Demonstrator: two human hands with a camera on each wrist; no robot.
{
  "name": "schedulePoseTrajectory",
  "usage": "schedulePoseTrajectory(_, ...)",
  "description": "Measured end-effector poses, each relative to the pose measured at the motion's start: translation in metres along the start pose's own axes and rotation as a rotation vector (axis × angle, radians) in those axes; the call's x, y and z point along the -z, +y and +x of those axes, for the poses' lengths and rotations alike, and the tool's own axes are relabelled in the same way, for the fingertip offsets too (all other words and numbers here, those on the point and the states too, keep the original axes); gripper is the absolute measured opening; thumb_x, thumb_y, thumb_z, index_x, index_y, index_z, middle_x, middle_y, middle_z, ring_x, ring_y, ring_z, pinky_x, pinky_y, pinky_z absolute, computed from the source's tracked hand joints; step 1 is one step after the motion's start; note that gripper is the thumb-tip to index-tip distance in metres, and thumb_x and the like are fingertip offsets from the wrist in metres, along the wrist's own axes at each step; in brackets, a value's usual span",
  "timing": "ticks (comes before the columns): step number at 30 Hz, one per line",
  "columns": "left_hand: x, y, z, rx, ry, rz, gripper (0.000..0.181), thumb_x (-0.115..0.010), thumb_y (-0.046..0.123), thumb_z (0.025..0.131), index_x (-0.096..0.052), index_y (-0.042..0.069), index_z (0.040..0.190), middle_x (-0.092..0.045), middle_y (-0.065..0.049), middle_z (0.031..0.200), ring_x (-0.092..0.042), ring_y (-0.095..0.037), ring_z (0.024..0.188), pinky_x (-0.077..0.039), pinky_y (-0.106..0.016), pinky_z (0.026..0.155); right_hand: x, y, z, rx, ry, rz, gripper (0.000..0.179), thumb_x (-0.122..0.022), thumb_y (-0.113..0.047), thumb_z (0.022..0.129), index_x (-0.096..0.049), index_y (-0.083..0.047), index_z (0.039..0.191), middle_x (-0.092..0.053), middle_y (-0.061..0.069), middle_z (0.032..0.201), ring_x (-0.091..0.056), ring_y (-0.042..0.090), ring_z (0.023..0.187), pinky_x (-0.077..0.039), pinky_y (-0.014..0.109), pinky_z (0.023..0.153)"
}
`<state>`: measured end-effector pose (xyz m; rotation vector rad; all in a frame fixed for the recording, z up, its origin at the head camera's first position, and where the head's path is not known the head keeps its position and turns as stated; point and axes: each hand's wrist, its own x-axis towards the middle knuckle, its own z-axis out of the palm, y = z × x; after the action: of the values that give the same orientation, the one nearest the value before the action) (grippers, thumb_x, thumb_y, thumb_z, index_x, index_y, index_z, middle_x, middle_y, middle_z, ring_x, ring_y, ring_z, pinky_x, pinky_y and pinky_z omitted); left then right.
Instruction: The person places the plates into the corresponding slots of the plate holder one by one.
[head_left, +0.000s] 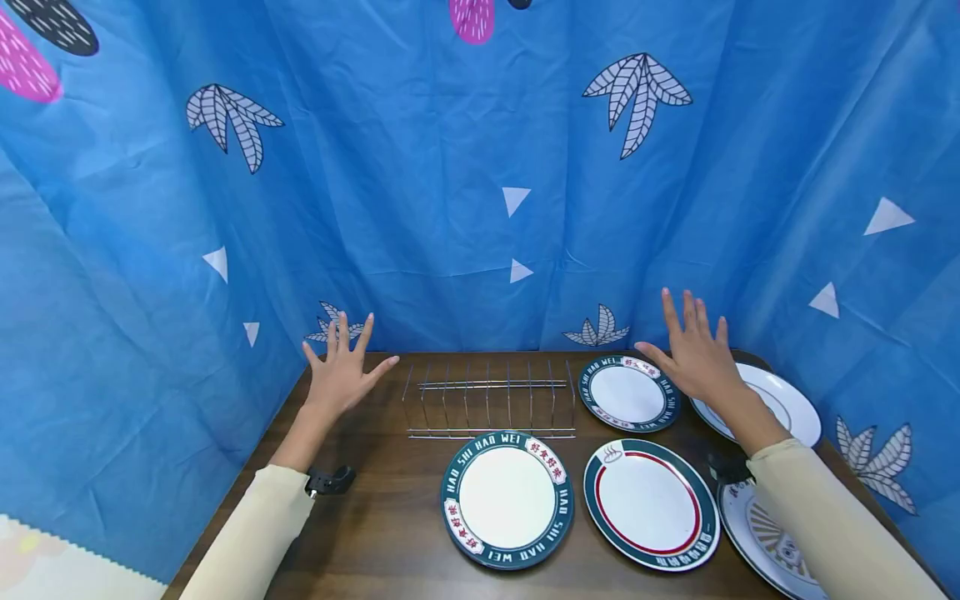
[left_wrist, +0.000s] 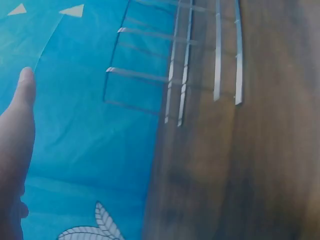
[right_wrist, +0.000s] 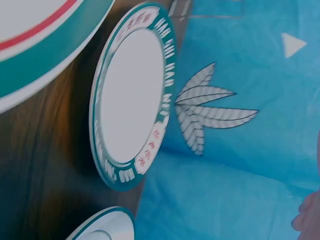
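Observation:
My left hand (head_left: 339,373) is raised with its fingers spread, left of a wire dish rack (head_left: 487,433), and holds nothing. The thumb (left_wrist: 25,95) shows at the left edge of the left wrist view. On the other side my right hand (head_left: 696,358) is also lifted, fingers apart and free of any object. Nearest to it are a small green-rimmed plate (head_left: 628,393) and a white plate (head_left: 780,402), which the right forearm partly covers. The small plate (right_wrist: 132,95) fills the middle of the right wrist view.
A larger green-rimmed plate (head_left: 507,500) lies before the rack. Beside it sits a plate with a red ring (head_left: 651,505). Another patterned plate (head_left: 772,542) is partly hidden under the right sleeve. A blue curtain (head_left: 450,208) hangs behind the wooden table (head_left: 390,517).

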<state>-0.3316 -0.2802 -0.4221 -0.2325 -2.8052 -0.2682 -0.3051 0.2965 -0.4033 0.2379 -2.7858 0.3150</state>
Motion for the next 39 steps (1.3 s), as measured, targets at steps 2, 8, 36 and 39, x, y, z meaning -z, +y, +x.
schedulePoseTrajectory(2,-0.005,0.002,-0.008,0.0,-0.009,-0.038,0.095,-0.044,0.076,0.094,-0.001,0.03,0.164,0.004,-0.024,0.168,0.0,-0.048,0.152,0.01,-0.083,0.106,0.006,-0.002,-0.008,-0.003,0.013,0.045,0.098,-0.042,-0.065,0.101,0.013,-0.011,0.161,0.003,0.035,0.163,0.002,0.056,0.148,0.0,0.079,0.111)
schedulePoseTrajectory(8,-0.022,0.004,-0.035,-0.01,0.011,-0.131,0.086,-0.047,0.068,0.098,-0.006,0.03,0.164,-0.017,-0.024,0.166,-0.029,-0.049,0.146,-0.015,-0.078,0.112,0.018,-0.007,-0.033,0.012,0.007,0.177,0.094,-0.047,-0.053,0.104,0.012,-0.007,0.16,0.0,0.033,0.164,-0.002,0.054,0.149,-0.011,0.079,0.111)
schedulePoseTrajectory(36,-0.099,0.004,-0.071,0.018,-0.054,-1.027,0.02,-0.073,0.021,0.096,-0.078,0.005,0.107,-0.077,-0.01,0.105,-0.073,-0.014,0.099,-0.055,-0.017,0.087,0.029,0.0,-0.152,-0.151,0.047,0.477,0.064,-0.04,-0.029,0.111,-0.006,-0.022,0.165,-0.041,0.036,0.149,-0.041,0.061,0.13,-0.034,0.041,0.113)
schedulePoseTrajectory(39,-0.104,0.007,-0.073,0.011,-0.051,-1.05,0.02,-0.072,0.018,0.096,-0.077,0.003,0.108,-0.077,-0.011,0.105,-0.073,-0.016,0.099,-0.056,-0.019,0.086,0.029,0.007,-0.162,-0.17,0.054,0.476,0.063,-0.042,-0.029,0.111,-0.009,-0.026,0.164,-0.045,0.035,0.147,-0.043,0.044,0.138,-0.028,0.018,0.114)
